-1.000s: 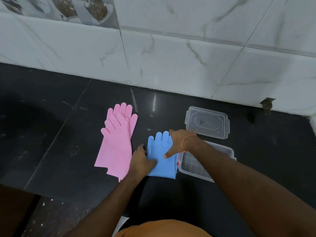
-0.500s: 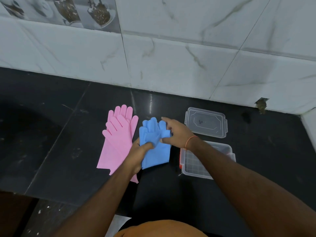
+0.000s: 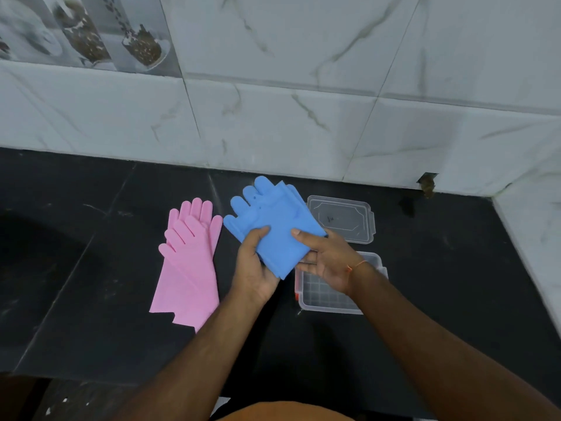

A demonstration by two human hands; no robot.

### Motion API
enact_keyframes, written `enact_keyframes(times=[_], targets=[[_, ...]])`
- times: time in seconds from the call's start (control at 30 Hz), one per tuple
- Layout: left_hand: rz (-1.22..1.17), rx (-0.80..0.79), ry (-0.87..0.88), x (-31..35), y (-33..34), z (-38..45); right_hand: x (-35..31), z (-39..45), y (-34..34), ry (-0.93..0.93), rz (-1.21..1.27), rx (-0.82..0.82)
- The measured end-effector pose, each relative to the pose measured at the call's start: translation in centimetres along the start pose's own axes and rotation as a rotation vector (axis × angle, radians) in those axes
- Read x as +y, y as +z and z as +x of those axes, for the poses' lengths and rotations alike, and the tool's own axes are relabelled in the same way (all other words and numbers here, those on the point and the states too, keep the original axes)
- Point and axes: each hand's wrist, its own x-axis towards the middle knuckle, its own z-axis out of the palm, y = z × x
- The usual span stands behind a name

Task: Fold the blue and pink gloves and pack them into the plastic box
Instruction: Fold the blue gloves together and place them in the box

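Observation:
The folded blue gloves (image 3: pixel 274 221) are lifted off the counter, fingers pointing up and to the left. My left hand (image 3: pixel 253 267) grips their lower left edge with the thumb on top. My right hand (image 3: pixel 329 259) holds their right edge from underneath. The pink gloves (image 3: pixel 189 262) lie flat and stacked on the black counter to the left, fingers toward the wall. The clear plastic box (image 3: pixel 309 302) stands open under my right wrist, partly hidden by it.
The box's clear lid (image 3: pixel 343 218) lies flat behind the box, near the wall. A marble-tiled wall rises behind the black counter (image 3: pixel 91 299) and turns a corner at the right. The counter's front edge runs along the bottom left.
The blue gloves were pressed flat on the counter; both hands have since lifted them up and toward the wall, and the fold now rests in the palms.

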Motion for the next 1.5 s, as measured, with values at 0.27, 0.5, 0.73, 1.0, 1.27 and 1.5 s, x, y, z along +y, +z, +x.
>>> enact_keyframes(times=[0.27,0.5,0.73,1.0,1.27,1.5], targets=[[0.136,-0.018,-0.035,-4.2,1.0,-0.7,1.0,-3.7,-5.8,-0.039,0.156,0.121],[0.387,-0.114,-0.041,-4.3,0.3,-0.5,-1.0,-5.9,-10.7,-0.006,0.015,0.267],[0.952,0.103,-0.015,-5.5,-1.1,-1.5,-1.5,-5.6,-12.6,-0.024,-0.4,0.405],[1.489,0.024,0.244,-5.9,-0.9,-2.0,0.5,-5.3,-13.2,-0.095,-0.887,0.473],[2.113,0.04,0.426,-5.4,0.3,-2.9,-0.4,-7.8,-11.1,-0.286,-1.455,0.586],[2.166,-0.541,0.403,-5.7,2.7,-3.1,0.3,-9.6,-11.1,-0.319,-1.583,0.157]])
